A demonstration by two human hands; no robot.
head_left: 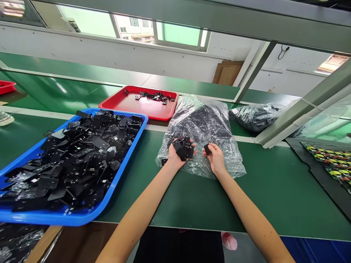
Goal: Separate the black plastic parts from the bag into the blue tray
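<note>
My left hand (175, 157) is turned palm up, its fingers curled around a handful of small black plastic parts (184, 149). To its right, my right hand (216, 157) pinches one black plastic part (207, 148) between thumb and fingertips. Both hands are over the near edge of a clear plastic bag (203, 120) filled with dark parts. At the left, a blue tray (120, 171) is heaped with flat black plastic pieces (95, 146). Behind it lies a red tray (123, 102) with a loose pile of small black parts (159, 96) at its back.
A second bag of dark parts (255, 117) lies behind a slanted metal post (301, 109). Circuit boards (329, 160) rest on a black mat (304, 157) at the right. A shelf beam (192, 18) spans overhead. Part of another red tray (7, 87) shows far left.
</note>
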